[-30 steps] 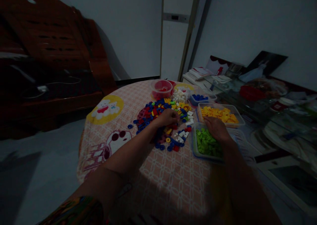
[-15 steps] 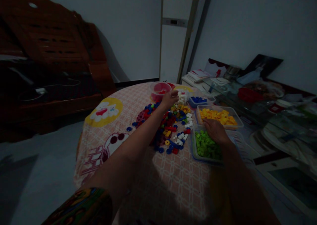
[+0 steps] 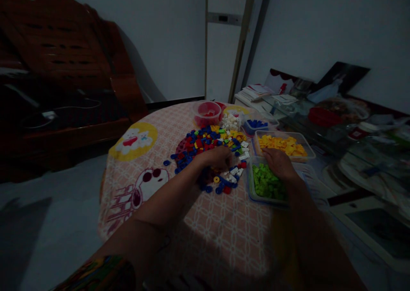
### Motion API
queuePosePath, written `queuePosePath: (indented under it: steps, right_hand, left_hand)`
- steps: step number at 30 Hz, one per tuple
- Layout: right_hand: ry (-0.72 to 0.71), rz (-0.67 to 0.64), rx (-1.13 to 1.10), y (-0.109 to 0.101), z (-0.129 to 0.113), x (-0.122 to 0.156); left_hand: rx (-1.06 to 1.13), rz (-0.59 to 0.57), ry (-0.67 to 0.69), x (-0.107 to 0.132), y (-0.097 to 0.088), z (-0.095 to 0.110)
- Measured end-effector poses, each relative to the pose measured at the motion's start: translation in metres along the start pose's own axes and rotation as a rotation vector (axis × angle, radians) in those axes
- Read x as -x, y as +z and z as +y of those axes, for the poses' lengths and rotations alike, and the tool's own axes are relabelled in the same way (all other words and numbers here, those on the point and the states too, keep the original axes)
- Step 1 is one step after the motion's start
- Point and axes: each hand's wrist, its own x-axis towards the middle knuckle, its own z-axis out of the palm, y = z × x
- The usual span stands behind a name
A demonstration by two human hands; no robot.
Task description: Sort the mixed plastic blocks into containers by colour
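Observation:
My left hand (image 3: 219,158) reaches down into the loose pile of mixed toy building bricks (image 3: 205,141) on the table. Its fingers curl downward near some white and yellow bricks, and their tips are hidden. My right hand (image 3: 280,164) is over the back part of a clear plastic box of green bricks (image 3: 267,184). Its fingers are drawn together at the near rim of the box of yellow bricks (image 3: 283,146); what they grip, if anything, is too dark to make out.
Behind the pile stand a pink round tub (image 3: 206,115) with red bricks, a heap of white bricks (image 3: 229,121) and a box of blue bricks (image 3: 256,124). A patterned cloth (image 3: 230,227) covers the round table. To the right is a cluttered glass table (image 3: 297,112); at left, a wooden bench (image 3: 70,69).
My left hand has come back from beside the white heap and down into the near part of the pile. My right hand stays near the same box rims. The view has shifted slightly.

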Motion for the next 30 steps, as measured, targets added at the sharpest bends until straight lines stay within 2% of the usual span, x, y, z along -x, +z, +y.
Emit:
queuePosePath:
  steps: [8,14,17,21,24,28,30]
  right_hand:
    - [-0.017,0.017,0.009,0.004,0.003,0.0]
    - [-0.027,0.017,0.009,0.003,0.003,0.0]
    - [-0.015,0.007,0.016,0.003,0.003,0.001]
    - [-0.009,0.019,0.015,0.004,0.003,0.0]
    - [0.0,0.008,0.018,0.003,0.002,0.0]
    - [0.003,-0.009,0.009,0.001,0.001,0.001]
    - [-0.001,-0.002,-0.001,0.001,0.001,0.001]
  left_hand:
    - [-0.224,0.042,-0.067,-0.004,0.016,0.012]
    - [-0.242,0.106,-0.051,-0.006,0.021,0.016]
    - [-0.042,0.071,0.004,-0.006,0.017,0.003]
    - [0.42,-0.043,0.055,-0.005,0.009,-0.021]
    - [0.688,-0.051,0.043,-0.005,0.007,-0.034]
    - [0.808,-0.033,-0.017,-0.005,0.006,-0.039]
    - [0.825,0.014,-0.057,-0.008,0.005,-0.04]
